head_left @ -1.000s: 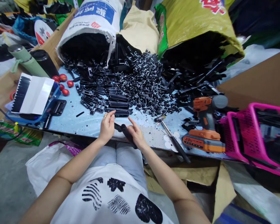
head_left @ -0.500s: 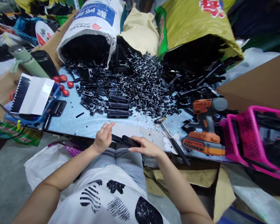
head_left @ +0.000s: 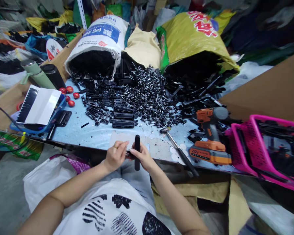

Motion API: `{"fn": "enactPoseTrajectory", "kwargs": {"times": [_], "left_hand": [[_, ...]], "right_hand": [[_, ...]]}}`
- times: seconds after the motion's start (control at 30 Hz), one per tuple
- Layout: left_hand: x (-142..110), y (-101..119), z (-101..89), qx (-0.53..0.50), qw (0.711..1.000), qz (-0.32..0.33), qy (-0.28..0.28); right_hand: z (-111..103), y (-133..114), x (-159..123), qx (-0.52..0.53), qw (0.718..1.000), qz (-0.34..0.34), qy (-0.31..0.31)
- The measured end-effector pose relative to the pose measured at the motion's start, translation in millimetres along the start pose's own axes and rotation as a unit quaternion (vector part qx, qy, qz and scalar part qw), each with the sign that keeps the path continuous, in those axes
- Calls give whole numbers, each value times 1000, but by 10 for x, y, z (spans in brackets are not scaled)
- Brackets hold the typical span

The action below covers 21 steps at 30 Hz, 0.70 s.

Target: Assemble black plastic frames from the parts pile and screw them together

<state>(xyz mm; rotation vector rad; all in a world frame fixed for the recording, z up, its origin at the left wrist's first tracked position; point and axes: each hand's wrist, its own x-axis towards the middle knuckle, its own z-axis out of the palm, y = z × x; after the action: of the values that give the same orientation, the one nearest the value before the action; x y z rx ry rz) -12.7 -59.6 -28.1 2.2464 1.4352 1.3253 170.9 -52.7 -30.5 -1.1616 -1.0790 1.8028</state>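
Note:
My right hand (head_left: 144,156) grips a long black plastic part (head_left: 137,152), which stands nearly upright in the view at the table's front edge. Close beside it on the left is my left hand (head_left: 116,157), its fingers curled and thumb pressed to fingertips; whatever they pinch is too small or hidden to make out. Another dark piece shows low between the two hands, mostly covered by fingers. Beneath and beyond the hands lies a grey-white board (head_left: 122,136). A hammer (head_left: 178,150) rests to the right of my right hand.
Behind lie a heap of black pieces with metal pins (head_left: 149,94) and stacked black parts (head_left: 123,116). A white sack (head_left: 100,36) and a yellow sack (head_left: 188,39) spill black parts. At right are a cordless drill (head_left: 210,137) and a pink basket (head_left: 257,147); at left, a blue tray (head_left: 45,127).
The black part has turned from lying flat to nearly upright in my right hand. My left hand's fingers have closed and come nearer to it. The whole view has shifted slightly.

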Motion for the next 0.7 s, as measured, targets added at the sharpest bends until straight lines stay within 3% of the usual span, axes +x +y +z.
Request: {"fn": "enactPoseTrajectory", "kwargs": {"times": [0.07, 0.1, 0.2, 0.23, 0.33, 0.4, 0.5, 0.57, 0.63, 0.67, 0.7], "left_hand": [[-12, 124, 50, -67, 996, -23, -62], [-6, 147, 42, -107, 986, -45, -119], [14, 104, -21, -175, 932, -127, -291], [18, 77, -31, -171, 921, -152, -315], [35, 44, -26, -144, 916, -200, -318], [56, 85, -20, -178, 890, -206, -365], [94, 192, 3, -265, 815, -202, -475], [110, 236, 61, -281, 810, -193, -477], [111, 219, 148, -252, 854, -175, -419], [105, 184, 191, -229, 879, -168, -384], [97, 135, 228, -204, 898, -165, -354]], "right_hand": [[75, 18, 38, 3, 1000, -14, 18], [64, 17, 38, -10, 999, -32, 31], [-57, 6, -49, -113, 984, -115, 74], [-94, 3, -95, -164, 972, -140, 88], [-150, -15, -218, -273, 938, -176, 122], [-164, -39, -277, -245, 951, -160, 102], [-234, -100, -374, -122, 986, -113, 6], [-389, -197, -469, -107, 988, -110, 0], [-705, -386, -600, -171, 967, -146, 123], [-936, -521, -680, -220, 935, -168, 221], [-1214, -680, -768, -263, 882, -185, 344]]}}
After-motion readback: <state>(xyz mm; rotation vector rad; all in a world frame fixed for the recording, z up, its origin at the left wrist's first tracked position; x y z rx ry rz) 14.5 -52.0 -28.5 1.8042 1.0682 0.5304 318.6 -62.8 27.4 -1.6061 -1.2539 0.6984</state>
